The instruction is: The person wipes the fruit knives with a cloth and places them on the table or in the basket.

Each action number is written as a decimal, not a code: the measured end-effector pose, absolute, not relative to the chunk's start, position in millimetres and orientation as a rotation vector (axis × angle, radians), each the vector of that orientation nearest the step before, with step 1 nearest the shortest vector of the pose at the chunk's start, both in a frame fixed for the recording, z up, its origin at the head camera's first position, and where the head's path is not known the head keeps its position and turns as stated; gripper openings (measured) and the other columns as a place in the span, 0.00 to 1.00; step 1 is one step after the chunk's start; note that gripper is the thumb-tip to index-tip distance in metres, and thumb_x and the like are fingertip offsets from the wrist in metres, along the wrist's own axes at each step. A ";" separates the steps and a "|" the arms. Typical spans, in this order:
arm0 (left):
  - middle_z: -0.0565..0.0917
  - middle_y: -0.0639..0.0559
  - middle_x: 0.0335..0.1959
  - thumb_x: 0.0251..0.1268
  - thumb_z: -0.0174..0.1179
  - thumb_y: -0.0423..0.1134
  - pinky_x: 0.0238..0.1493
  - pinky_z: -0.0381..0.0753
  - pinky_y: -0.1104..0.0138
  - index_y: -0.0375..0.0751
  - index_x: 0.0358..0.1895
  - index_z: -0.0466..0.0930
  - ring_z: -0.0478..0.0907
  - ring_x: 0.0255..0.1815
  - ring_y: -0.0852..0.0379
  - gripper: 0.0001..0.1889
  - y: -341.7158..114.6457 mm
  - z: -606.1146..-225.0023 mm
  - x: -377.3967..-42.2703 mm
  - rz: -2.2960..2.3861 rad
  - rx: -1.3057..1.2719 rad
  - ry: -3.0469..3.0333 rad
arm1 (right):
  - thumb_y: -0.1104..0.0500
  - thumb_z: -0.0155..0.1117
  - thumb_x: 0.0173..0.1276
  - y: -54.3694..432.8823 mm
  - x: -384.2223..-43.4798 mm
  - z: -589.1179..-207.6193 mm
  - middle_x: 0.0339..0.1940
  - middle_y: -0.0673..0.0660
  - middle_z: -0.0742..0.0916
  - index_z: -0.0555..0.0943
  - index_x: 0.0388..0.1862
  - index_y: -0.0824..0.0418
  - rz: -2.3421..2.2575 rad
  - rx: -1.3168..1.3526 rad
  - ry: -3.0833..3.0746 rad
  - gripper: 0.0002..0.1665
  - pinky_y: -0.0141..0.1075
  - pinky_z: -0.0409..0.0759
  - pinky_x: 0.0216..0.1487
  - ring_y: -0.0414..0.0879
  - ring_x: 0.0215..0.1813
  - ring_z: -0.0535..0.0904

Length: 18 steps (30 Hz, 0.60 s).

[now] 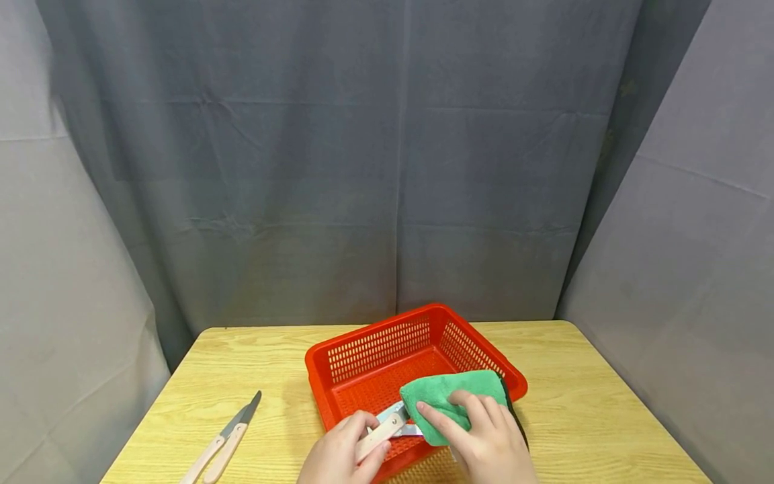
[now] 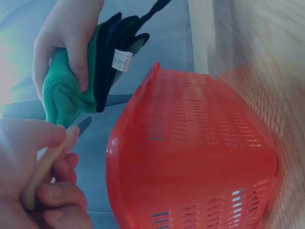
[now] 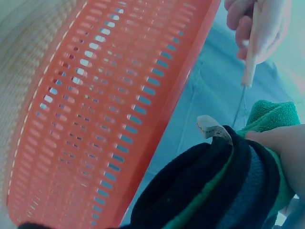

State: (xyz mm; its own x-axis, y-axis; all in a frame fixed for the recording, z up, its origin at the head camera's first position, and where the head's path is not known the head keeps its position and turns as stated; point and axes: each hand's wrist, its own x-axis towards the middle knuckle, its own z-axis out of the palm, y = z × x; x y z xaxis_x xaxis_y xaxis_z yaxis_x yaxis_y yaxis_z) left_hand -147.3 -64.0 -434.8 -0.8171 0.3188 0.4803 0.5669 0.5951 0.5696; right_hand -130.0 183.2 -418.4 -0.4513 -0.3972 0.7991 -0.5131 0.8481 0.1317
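My left hand (image 1: pixel 345 452) grips a knife by its cream handle (image 1: pixel 382 435), over the near side of a red plastic basket (image 1: pixel 387 334). In my right hand (image 1: pixel 492 440) is a green cloth (image 1: pixel 444 390) with black edging, folded and pinched between thumb and fingers. The cloth covers most of the knife's blade (image 3: pixel 240 109), with a short stretch bare next to the handle. A white label (image 2: pixel 122 60) sticks out from the cloth's edging. Behind the knife, something shiny and pale (image 1: pixel 408 430) shows inside the basket, partly hidden by my hands.
Two knives (image 1: pixel 226 440) with cream handles lie side by side on the wooden table (image 1: pixel 284 363), left of the basket. Grey cloth (image 1: pixel 302 168) hangs behind the table, and paler sheets (image 1: pixel 683 269) stand at both sides.
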 end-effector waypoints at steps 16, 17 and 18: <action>0.71 0.68 0.26 0.61 0.72 0.46 0.24 0.66 0.77 0.51 0.43 0.79 0.62 0.22 0.75 0.13 -63.4 -432.2 -144.6 -1.070 -0.740 -2.466 | 0.61 0.69 0.60 188.8 -131.1 -421.2 0.48 0.55 0.82 0.83 0.63 0.36 0.185 0.653 -2.144 0.33 0.44 0.78 0.41 0.49 0.44 0.75; 0.71 0.68 0.26 0.62 0.72 0.46 0.24 0.66 0.77 0.51 0.43 0.79 0.62 0.22 0.75 0.13 -63.4 -432.0 -144.6 -1.071 -0.740 -2.469 | 0.62 0.75 0.51 189.5 -130.5 -420.4 0.48 0.55 0.82 0.83 0.63 0.36 0.178 0.645 -2.154 0.39 0.44 0.78 0.42 0.49 0.45 0.75; 0.71 0.68 0.26 0.62 0.72 0.46 0.24 0.66 0.77 0.51 0.43 0.79 0.62 0.22 0.75 0.13 -63.4 -431.8 -144.6 -1.073 -0.741 -2.472 | 0.63 0.80 0.46 190.1 -130.0 -419.6 0.49 0.55 0.82 0.83 0.63 0.35 0.167 0.633 -2.166 0.43 0.44 0.79 0.42 0.49 0.45 0.75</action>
State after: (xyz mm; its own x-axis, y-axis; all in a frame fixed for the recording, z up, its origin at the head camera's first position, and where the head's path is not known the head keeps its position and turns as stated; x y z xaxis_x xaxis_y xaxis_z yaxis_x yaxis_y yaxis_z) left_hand -144.6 -63.4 -431.8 -0.8040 0.3243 0.4983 0.5855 0.5775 0.5689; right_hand -130.0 190.1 -419.6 -0.5099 -0.3821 0.7707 -0.4958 0.8627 0.0997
